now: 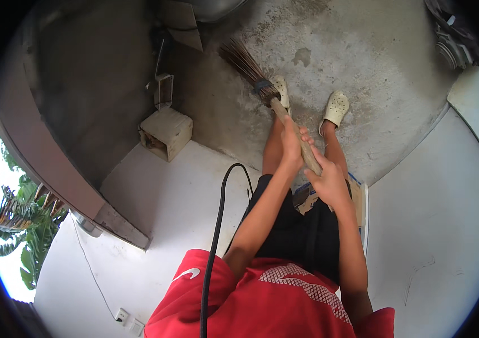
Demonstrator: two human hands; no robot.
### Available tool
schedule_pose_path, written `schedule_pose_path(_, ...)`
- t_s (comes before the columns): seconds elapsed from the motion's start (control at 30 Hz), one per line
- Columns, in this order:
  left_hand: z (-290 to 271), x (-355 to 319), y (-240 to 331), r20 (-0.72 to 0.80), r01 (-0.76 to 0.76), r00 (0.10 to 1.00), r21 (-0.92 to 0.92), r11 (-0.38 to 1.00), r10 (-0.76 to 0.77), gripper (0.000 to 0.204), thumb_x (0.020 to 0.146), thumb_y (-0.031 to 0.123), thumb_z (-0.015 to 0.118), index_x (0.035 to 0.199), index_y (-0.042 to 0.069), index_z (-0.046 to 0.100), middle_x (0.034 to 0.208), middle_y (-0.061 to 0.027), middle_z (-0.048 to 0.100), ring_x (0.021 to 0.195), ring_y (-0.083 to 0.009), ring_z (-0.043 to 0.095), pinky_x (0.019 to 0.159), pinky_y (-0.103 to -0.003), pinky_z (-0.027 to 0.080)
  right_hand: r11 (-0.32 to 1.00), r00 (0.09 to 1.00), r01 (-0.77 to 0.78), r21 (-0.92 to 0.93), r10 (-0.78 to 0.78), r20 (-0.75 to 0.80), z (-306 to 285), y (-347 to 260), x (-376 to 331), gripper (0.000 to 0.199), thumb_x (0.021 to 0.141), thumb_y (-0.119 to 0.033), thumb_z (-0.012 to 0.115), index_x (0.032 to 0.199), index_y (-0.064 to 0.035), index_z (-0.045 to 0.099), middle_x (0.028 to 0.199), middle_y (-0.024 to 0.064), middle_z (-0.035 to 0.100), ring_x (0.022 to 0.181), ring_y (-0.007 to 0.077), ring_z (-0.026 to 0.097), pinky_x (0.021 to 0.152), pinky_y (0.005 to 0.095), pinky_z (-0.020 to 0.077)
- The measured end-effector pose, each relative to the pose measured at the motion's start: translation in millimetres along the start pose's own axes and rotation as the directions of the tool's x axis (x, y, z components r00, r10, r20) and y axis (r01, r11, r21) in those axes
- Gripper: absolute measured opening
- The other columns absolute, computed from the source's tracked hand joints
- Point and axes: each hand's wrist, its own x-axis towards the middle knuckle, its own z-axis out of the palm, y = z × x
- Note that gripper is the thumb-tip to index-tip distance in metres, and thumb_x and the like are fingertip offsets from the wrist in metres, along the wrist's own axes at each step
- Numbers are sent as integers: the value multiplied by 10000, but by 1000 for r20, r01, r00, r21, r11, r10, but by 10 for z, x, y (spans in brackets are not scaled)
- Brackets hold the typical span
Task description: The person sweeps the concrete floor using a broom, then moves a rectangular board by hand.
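Note:
A stick broom slants across the view in front of my legs, its brown bristles fanned toward the upper left. A dark band binds the bristles to a pale wooden handle. My left hand is closed around the handle partway along, below the bristles. Lower down, my right hand grips the same handle near its end. The bristle tips are over the stained concrete floor; I cannot tell whether they touch it.
A hollow concrete block sits to the left, with a metal frame beside it. White walls flank both sides. Cardboard lies behind my legs. A black cable runs down past my left arm. Dark items stand at the far right.

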Motion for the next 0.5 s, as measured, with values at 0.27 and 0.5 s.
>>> schedule_pose_path(0.27,-228,1581,406,-48,-44,997,372,927,67,435,920,449,363,760,47,407,578,-31,427,470,-115,424,429,-276,401,951,968,159,267,-97,-230,788,620,1358,560,768,-159,593,1287,-23,430,691,124,581,496,141,474,503,279,401)
schedule_pose_path(0.5,-198,-78,-395,109,49,988,441,896,-108,393,925,436,371,779,71,376,573,-33,432,408,-131,431,396,-283,399,837,943,-283,468,332,-23,296,373,-377,598,736,28,558,1310,-68,423,909,41,591,493,26,413,411,189,338)
